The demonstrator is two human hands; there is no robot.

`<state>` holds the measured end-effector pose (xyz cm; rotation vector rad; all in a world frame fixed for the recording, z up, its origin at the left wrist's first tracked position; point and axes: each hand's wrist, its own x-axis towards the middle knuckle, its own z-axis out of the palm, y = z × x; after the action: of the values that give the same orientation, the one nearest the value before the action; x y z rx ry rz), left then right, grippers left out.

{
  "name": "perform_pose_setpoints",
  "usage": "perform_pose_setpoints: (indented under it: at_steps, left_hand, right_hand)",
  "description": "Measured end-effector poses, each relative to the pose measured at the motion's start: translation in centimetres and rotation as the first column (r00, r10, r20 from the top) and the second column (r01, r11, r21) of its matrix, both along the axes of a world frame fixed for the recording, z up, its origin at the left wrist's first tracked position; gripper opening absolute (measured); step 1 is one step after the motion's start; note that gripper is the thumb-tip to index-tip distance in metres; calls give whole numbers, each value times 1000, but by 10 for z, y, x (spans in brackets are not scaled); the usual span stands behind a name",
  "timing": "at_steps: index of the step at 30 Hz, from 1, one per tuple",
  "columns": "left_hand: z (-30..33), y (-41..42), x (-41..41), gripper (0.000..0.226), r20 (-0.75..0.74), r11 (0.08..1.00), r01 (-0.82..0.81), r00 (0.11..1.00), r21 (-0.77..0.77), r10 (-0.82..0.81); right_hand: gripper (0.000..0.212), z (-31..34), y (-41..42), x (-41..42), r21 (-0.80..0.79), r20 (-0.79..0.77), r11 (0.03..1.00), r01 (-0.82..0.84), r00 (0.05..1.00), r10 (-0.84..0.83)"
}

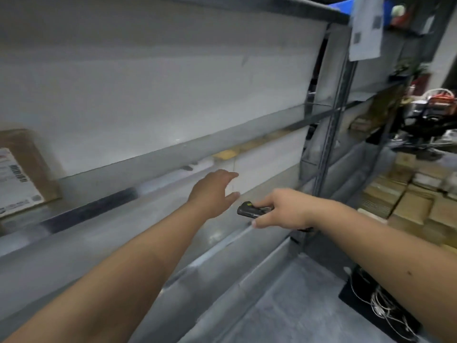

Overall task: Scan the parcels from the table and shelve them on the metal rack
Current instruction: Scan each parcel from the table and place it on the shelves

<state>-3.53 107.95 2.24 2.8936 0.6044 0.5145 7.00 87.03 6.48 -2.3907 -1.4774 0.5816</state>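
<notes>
The right hand (282, 209) holds a small black scanner (252, 209). The fingers curl round its back end, and the thumb lies under it. The scanner lies almost flat. Its long side runs left to right, and its front end sticks out of the hand and points left, toward the left hand (212, 191). There is a little yellow-green spot on top near the front.

The left hand is open with nothing in it. Its fingers are loose and spread a bit, and they reach out toward the metal rack (329, 134). The thumb tip is just beside the front of the scanner, but they do not touch.

Both arms stretch forward over the grey shelves of the rack. The picture is blurry, so small things are hard to see.

A brown parcel (27, 169) with a white label stands on a shelf far to the left, well apart from both hands. It leans back a little. Its label faces out.

More brown parcels (410, 201) are piled at the right, past the rack post. A white paper (366, 28) with printed squares hangs at the top right, and next to it is something blue (342, 7). Low on the right, white wires (380, 305) lie in a dark box on the floor.
</notes>
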Motion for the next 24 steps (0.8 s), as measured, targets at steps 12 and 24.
perform_pose_setpoints:
  at_steps: [12,24]
  left_hand:
    - [-67,-152,217,68,-191,939,315,922,-138,-337]
    - [-147,-325,368,66,-317,849,464,789,-252,-526]
  right_hand:
    - [57,-50,-193,122,-6,-99,912,411,907,-409]
    - [69,-118,-347,226,-41,-250,700,713,671,-698]
